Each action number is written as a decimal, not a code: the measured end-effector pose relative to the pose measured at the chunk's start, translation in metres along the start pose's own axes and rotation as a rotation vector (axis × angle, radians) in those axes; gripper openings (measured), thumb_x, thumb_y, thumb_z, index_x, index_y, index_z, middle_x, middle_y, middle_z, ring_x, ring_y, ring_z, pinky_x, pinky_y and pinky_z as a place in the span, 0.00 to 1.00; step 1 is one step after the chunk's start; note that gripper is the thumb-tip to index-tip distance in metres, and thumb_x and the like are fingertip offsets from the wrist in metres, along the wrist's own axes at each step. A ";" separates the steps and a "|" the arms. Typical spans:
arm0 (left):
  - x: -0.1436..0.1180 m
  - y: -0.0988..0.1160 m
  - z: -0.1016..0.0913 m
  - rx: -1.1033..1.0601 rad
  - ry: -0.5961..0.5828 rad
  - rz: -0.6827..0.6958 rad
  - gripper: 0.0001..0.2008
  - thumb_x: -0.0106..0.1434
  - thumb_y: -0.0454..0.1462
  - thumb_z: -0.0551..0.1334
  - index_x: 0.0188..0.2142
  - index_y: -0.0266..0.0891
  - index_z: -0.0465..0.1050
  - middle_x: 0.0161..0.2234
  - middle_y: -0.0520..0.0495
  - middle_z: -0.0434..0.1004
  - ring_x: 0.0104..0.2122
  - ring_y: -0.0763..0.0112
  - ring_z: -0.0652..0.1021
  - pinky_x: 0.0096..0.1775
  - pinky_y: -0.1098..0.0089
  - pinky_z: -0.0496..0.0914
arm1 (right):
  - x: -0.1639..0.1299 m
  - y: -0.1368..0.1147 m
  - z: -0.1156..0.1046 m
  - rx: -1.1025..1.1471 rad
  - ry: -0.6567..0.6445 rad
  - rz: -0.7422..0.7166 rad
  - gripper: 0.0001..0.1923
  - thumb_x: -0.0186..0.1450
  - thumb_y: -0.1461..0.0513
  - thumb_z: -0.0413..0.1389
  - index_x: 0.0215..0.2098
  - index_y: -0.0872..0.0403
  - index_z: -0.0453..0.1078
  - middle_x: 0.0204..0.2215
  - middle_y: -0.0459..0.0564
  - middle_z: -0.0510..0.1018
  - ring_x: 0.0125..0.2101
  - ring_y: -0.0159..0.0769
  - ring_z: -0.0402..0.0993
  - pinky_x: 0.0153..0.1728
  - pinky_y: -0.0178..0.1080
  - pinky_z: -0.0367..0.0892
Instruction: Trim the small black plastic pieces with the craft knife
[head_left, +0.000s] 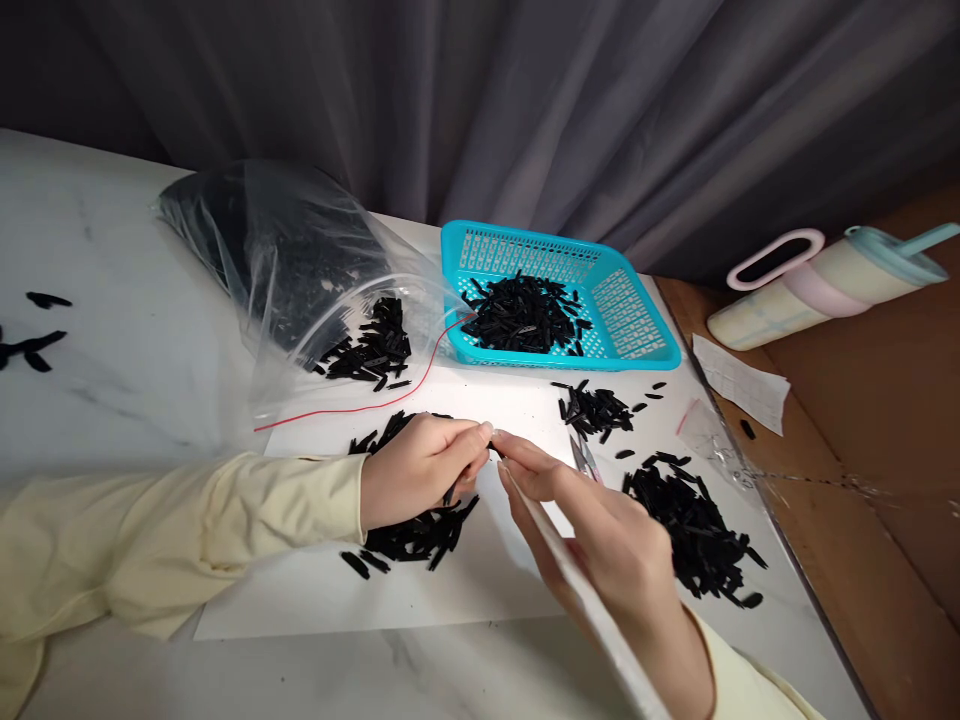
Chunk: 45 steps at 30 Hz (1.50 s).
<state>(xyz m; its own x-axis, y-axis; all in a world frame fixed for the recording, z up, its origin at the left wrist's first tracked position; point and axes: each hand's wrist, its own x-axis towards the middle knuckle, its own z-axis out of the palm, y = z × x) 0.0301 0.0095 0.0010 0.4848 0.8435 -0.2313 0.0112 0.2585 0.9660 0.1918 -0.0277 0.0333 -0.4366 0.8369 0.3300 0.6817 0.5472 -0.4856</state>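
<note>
My left hand (427,468) is closed in a pinch on one end of a small black strip (493,447), over a white paper sheet (262,600). Its lower fingers curl beside another dark piece (450,493). Facing it, my right hand (600,530) closes thumb and fingertips on the strip's other end. A long pale strip-like object (592,600) runs slantwise across the right hand; whether that hand grips it I cannot tell. Beneath the left hand lies a pile of black strips (420,540). Partly behind the right hand is a metal-bladed tool (583,458), perhaps scissors.
A blue basket (667,355) holds many black strips. Left of it lies a clear zip bag (285,250) with a red seal line and more strips. Loose piles (694,525) lie to the right. A tumbler (817,285) leans by a cardboard box (900,440). Grey curtain (465,100) hangs behind.
</note>
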 end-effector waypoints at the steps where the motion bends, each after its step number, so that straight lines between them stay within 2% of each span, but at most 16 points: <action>1: 0.000 0.000 0.000 -0.016 0.003 -0.010 0.19 0.65 0.40 0.48 0.18 0.38 0.55 0.13 0.58 0.55 0.14 0.81 0.59 0.18 0.77 0.56 | -0.002 0.001 0.004 -0.025 0.017 -0.081 0.09 0.64 0.70 0.48 0.40 0.56 0.66 0.46 0.55 0.75 0.45 0.40 0.73 0.46 0.38 0.72; 3: 0.001 0.000 0.000 -0.046 0.005 -0.024 0.19 0.65 0.40 0.47 0.18 0.38 0.55 0.13 0.57 0.56 0.14 0.81 0.59 0.18 0.77 0.56 | -0.003 0.002 0.010 -0.090 0.039 -0.216 0.12 0.63 0.72 0.45 0.42 0.61 0.65 0.47 0.62 0.73 0.50 0.44 0.69 0.48 0.42 0.70; 6: 0.002 0.000 0.000 -0.084 0.008 -0.041 0.19 0.65 0.40 0.47 0.18 0.37 0.56 0.13 0.57 0.56 0.13 0.82 0.59 0.17 0.77 0.55 | -0.003 0.005 0.016 -0.170 0.069 -0.343 0.13 0.62 0.74 0.43 0.42 0.64 0.64 0.46 0.69 0.73 0.53 0.49 0.64 0.47 0.46 0.70; 11: 0.002 0.003 0.000 -0.148 0.001 -0.112 0.19 0.65 0.40 0.47 0.18 0.37 0.55 0.13 0.58 0.55 0.11 0.84 0.57 0.14 0.79 0.51 | -0.001 0.013 0.024 -0.108 0.106 -0.378 0.11 0.62 0.75 0.43 0.40 0.63 0.64 0.45 0.72 0.72 0.53 0.50 0.64 0.47 0.49 0.69; 14: 0.002 0.003 -0.001 -0.171 -0.002 -0.116 0.19 0.65 0.41 0.48 0.18 0.37 0.55 0.13 0.58 0.55 0.11 0.84 0.57 0.13 0.80 0.50 | -0.004 0.017 0.031 -0.030 0.141 -0.322 0.11 0.63 0.74 0.44 0.41 0.61 0.63 0.47 0.69 0.72 0.51 0.47 0.68 0.45 0.48 0.71; 20: 0.002 0.001 0.000 -0.181 -0.004 -0.079 0.19 0.64 0.42 0.49 0.18 0.37 0.55 0.14 0.58 0.55 0.12 0.85 0.57 0.14 0.80 0.51 | -0.013 0.022 0.040 -0.016 0.254 -0.111 0.08 0.63 0.70 0.50 0.36 0.52 0.65 0.47 0.53 0.74 0.41 0.41 0.75 0.37 0.41 0.74; 24: 0.001 0.000 0.000 -0.162 -0.009 -0.083 0.19 0.65 0.42 0.48 0.19 0.37 0.55 0.14 0.58 0.55 0.12 0.85 0.57 0.14 0.80 0.52 | -0.005 0.015 0.036 -0.013 0.301 -0.016 0.06 0.65 0.67 0.48 0.36 0.52 0.64 0.44 0.52 0.77 0.38 0.38 0.77 0.36 0.38 0.73; 27: 0.000 0.001 0.000 -0.148 -0.012 -0.078 0.19 0.65 0.42 0.48 0.19 0.37 0.55 0.14 0.58 0.55 0.12 0.85 0.57 0.15 0.80 0.52 | 0.004 0.007 0.027 0.008 0.314 0.183 0.03 0.65 0.65 0.49 0.34 0.52 0.64 0.42 0.52 0.78 0.36 0.37 0.78 0.36 0.37 0.73; 30: 0.001 0.002 0.000 -0.161 -0.012 -0.082 0.19 0.65 0.43 0.49 0.19 0.37 0.54 0.14 0.58 0.54 0.13 0.85 0.57 0.14 0.80 0.51 | 0.011 0.002 0.013 0.142 0.240 0.397 0.08 0.64 0.62 0.52 0.26 0.52 0.63 0.41 0.49 0.79 0.36 0.36 0.78 0.35 0.35 0.73; 34: 0.001 0.000 0.000 -0.163 -0.031 -0.069 0.20 0.64 0.45 0.51 0.19 0.38 0.53 0.14 0.58 0.54 0.12 0.84 0.56 0.14 0.80 0.51 | 0.020 0.006 -0.010 0.431 0.125 0.480 0.12 0.60 0.60 0.57 0.20 0.52 0.64 0.34 0.50 0.81 0.45 0.43 0.74 0.37 0.36 0.73; 36: -0.001 -0.002 0.000 -0.165 -0.043 -0.063 0.20 0.63 0.46 0.51 0.20 0.38 0.53 0.14 0.59 0.54 0.12 0.84 0.55 0.14 0.79 0.51 | 0.025 0.009 -0.022 0.464 0.032 0.509 0.12 0.58 0.60 0.58 0.18 0.53 0.65 0.30 0.50 0.81 0.46 0.46 0.73 0.35 0.36 0.73; 39: -0.001 0.002 0.000 -0.110 -0.032 -0.014 0.19 0.64 0.47 0.49 0.21 0.39 0.53 0.14 0.59 0.53 0.12 0.84 0.55 0.15 0.79 0.53 | 0.032 0.013 -0.040 0.297 -0.162 0.500 0.09 0.57 0.61 0.58 0.20 0.52 0.72 0.30 0.48 0.81 0.42 0.46 0.75 0.32 0.36 0.72; 41: 0.004 0.013 -0.002 0.027 0.003 0.058 0.19 0.65 0.46 0.49 0.21 0.39 0.53 0.15 0.59 0.54 0.13 0.82 0.58 0.17 0.78 0.56 | 0.033 0.014 -0.049 0.142 -0.272 0.445 0.07 0.58 0.62 0.56 0.23 0.51 0.75 0.29 0.47 0.81 0.36 0.43 0.78 0.31 0.37 0.71; 43: 0.015 0.032 -0.004 0.264 0.072 0.166 0.20 0.65 0.44 0.49 0.19 0.38 0.54 0.15 0.57 0.57 0.15 0.81 0.61 0.21 0.76 0.58 | 0.032 0.015 -0.055 0.028 -0.316 0.356 0.08 0.59 0.62 0.55 0.26 0.50 0.76 0.23 0.45 0.80 0.26 0.39 0.78 0.27 0.36 0.69; 45: 0.035 0.053 -0.006 0.573 0.218 0.312 0.21 0.65 0.41 0.50 0.17 0.37 0.56 0.15 0.56 0.58 0.17 0.79 0.62 0.26 0.74 0.59 | 0.030 0.018 -0.057 -0.044 -0.323 0.280 0.09 0.60 0.63 0.53 0.28 0.50 0.76 0.17 0.42 0.77 0.18 0.34 0.73 0.22 0.35 0.66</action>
<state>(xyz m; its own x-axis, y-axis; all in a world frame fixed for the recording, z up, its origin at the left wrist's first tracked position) 0.0427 0.0549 0.0434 0.3545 0.9289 0.1073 0.3894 -0.2510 0.8862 0.2242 0.0063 0.0807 -0.3875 0.9180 -0.0839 0.8214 0.3026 -0.4834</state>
